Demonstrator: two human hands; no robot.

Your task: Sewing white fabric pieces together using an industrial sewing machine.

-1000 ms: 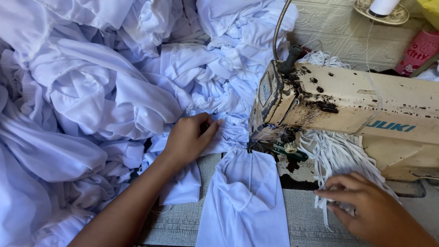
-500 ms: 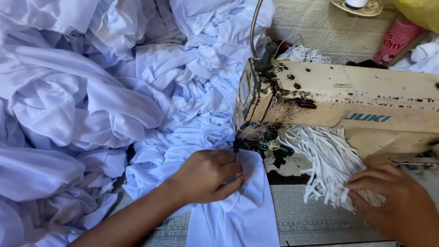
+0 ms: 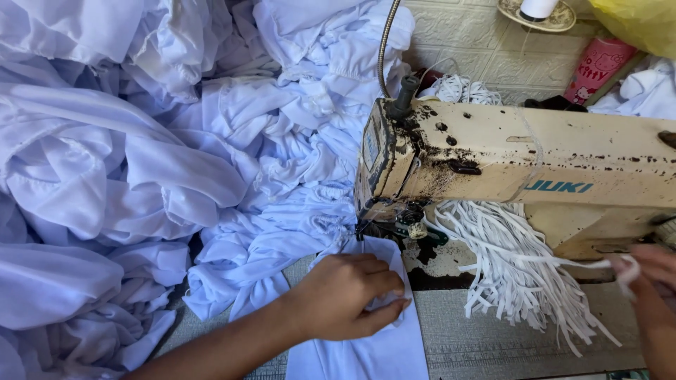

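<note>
Since the earlier frames, left hand (image 3: 348, 295) has come down from the heap toward the lower centre of the frame, and is now lying curled on the white fabric piece (image 3: 366, 352), fingers bunching a fold of it just in front of the needle area. Right hand (image 3: 651, 281) has shifted to the right edge of the frame; it is blurred there, pinching one white elastic strip (image 3: 598, 264) between its fingertips, the strip stretching leftward into the bundle.

Fabric piece is lying flat on the grey bench (image 3: 479, 331), running from under the presser foot at centre down to the bottom edge of the frame. Sewing machine (image 3: 521, 169) is occupying centre right, cream-coloured, with dark stains on its head. Bundle of white elastic strips (image 3: 514, 274) is hanging from under the machine arm and fanning out over the bench, just right of the left hand.

Heap of white garments (image 3: 141, 176) is filling the left half and the upper centre, touching the left side of the machine head. Pink container (image 3: 598, 67) is standing at upper right beside a yellow bag (image 3: 637, 21); small dish (image 3: 535, 14) is sitting at the top edge.
</note>
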